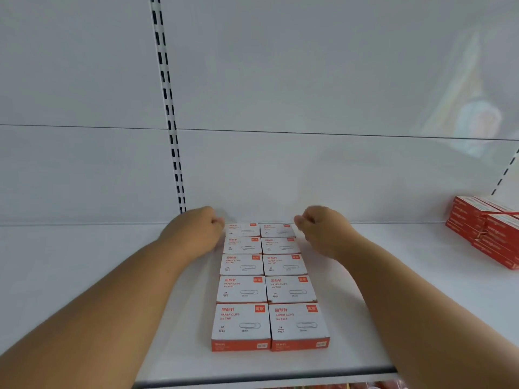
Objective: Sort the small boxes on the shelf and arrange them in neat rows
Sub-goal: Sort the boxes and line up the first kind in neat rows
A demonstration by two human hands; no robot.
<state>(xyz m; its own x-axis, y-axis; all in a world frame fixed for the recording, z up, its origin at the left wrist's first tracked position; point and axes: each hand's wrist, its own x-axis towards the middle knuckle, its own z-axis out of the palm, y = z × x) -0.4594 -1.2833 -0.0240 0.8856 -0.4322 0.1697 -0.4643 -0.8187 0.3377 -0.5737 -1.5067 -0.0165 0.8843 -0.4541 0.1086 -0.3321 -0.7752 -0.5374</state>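
Observation:
Several white-and-red paper clip boxes (pixel 266 287) lie flat on the white shelf (pixel 84 262), in two straight columns running from the front towards the back wall. My left hand (pixel 196 231) sits beside the rearmost left box (pixel 243 230), its fingers curled and nothing in them. On the other side, my right hand (pixel 323 231) is next to the rearmost right box (pixel 276 230), also curled and holding nothing. Whether the knuckles touch the boxes is unclear. Both forearms flank the columns.
A stack of red boxes (pixel 488 228) stands at the back right of the shelf. A slotted upright (pixel 171 122) runs down the back wall behind my left hand. The shelf's front edge (pixel 266 381) is near the bottom of the view.

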